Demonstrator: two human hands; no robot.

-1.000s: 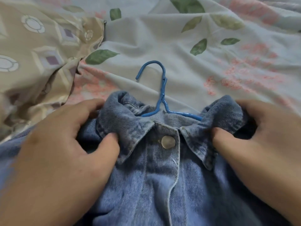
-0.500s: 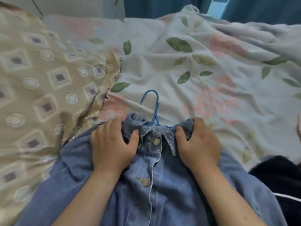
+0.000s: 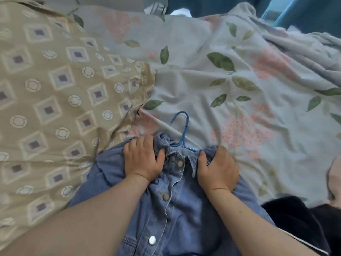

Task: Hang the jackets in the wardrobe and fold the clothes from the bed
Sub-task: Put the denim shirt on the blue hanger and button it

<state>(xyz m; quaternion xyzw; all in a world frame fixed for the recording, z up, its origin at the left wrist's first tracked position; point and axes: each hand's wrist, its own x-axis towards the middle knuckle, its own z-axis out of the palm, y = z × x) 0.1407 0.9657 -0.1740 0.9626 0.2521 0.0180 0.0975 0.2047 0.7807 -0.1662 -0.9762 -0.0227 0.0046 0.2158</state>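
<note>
A blue denim jacket [image 3: 177, 215] lies buttoned, front up, on the bed. A blue hanger [image 3: 182, 132] sits inside its collar, with the hook sticking out onto the sheet. My left hand [image 3: 142, 159] grips the left side of the collar and shoulder, thumb against the placket. My right hand [image 3: 218, 167] grips the right side of the collar, fingers curled over the denim. The hanger's arms are hidden inside the jacket.
A floral sheet [image 3: 239, 93] covers the bed ahead and to the right. A beige patterned cover [image 3: 55, 108] lies on the left. A dark garment [image 3: 299, 222] lies at the lower right beside the jacket. Teal curtains [image 3: 304, 10] hang at the back.
The view has pulled back and up from the jacket, so the hands look smaller. Both hands keep their hold on the collar; the hanger hook lies in the same spot.
</note>
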